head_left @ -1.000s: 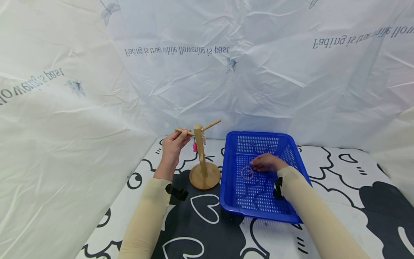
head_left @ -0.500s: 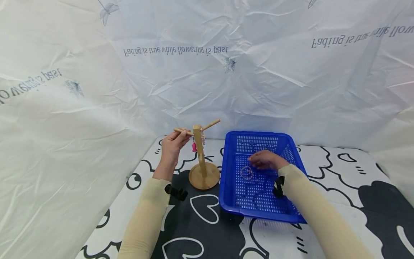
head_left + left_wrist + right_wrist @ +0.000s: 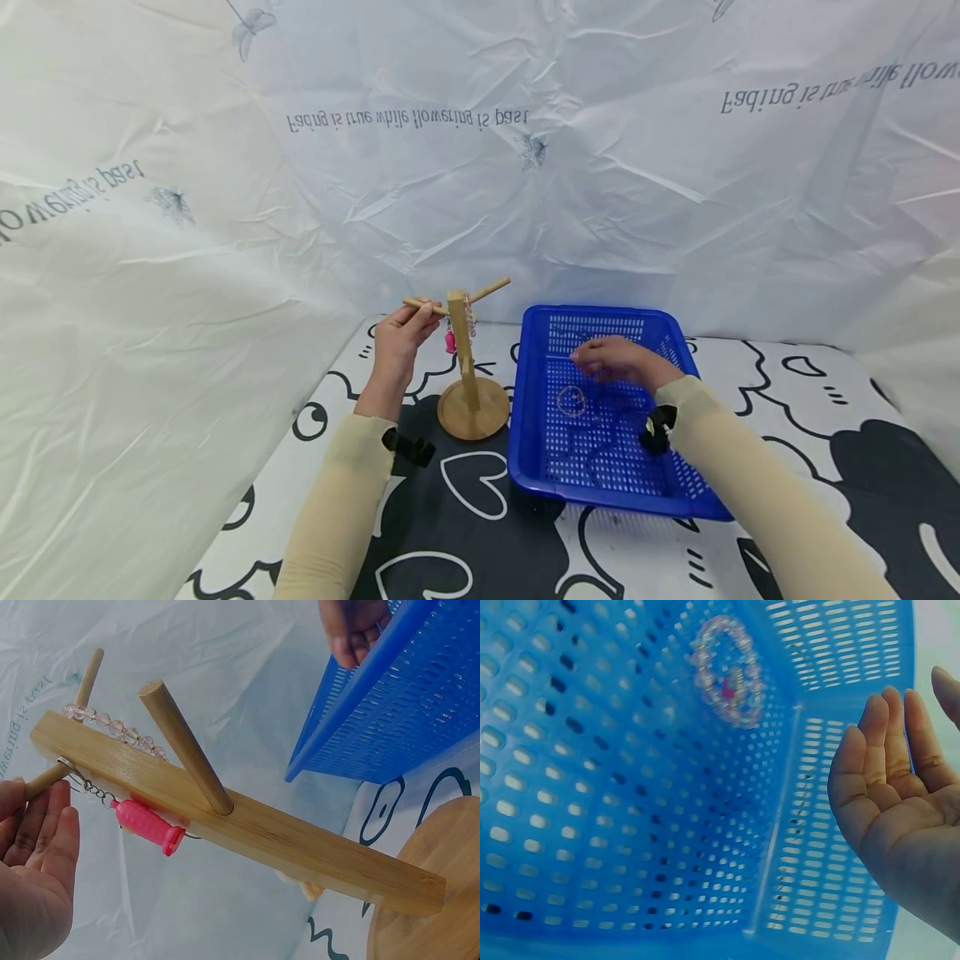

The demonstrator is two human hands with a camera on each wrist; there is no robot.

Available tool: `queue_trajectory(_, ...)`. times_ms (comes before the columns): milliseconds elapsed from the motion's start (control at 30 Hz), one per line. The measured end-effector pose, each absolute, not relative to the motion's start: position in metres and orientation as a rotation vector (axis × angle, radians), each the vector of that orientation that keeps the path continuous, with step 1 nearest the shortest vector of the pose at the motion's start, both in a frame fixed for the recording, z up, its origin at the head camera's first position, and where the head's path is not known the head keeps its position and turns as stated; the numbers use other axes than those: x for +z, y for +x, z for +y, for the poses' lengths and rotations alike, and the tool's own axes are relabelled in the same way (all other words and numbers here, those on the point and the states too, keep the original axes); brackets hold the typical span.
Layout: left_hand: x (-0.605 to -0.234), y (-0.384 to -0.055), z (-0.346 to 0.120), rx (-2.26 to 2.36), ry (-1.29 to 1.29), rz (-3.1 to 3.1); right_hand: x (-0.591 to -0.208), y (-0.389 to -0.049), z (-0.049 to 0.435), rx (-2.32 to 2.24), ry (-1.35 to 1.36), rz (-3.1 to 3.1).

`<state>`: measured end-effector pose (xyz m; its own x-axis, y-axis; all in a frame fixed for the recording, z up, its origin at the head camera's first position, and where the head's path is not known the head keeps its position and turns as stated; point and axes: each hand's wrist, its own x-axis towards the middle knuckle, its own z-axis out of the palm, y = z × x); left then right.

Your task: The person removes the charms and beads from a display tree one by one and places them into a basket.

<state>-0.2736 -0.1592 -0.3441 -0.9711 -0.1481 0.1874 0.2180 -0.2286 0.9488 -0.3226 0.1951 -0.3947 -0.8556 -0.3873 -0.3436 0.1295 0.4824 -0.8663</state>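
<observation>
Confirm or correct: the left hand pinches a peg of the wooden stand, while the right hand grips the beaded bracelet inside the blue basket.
One mistake: the right hand does not grip the beaded bracelet, which the right wrist view shows lying apart from the hand inside the blue basket. The left hand pinches a peg of the wooden stand.

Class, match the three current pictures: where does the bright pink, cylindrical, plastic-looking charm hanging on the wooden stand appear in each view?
Head: the pink charm is just left of and below centre, beside the wooden post.
Left wrist: left of and below centre, the charm overlapping the post's lower edge.
Right wrist: not in it.
Shared landmark: the blue perforated plastic basket.
</observation>
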Motion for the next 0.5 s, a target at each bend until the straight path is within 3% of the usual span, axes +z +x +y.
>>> queue_trajectory(500,-0.345,-0.275,-0.160,-2.299,-0.068,-1.785,-0.364,-0.311,0.187,-1.560,-0.317,2.215)
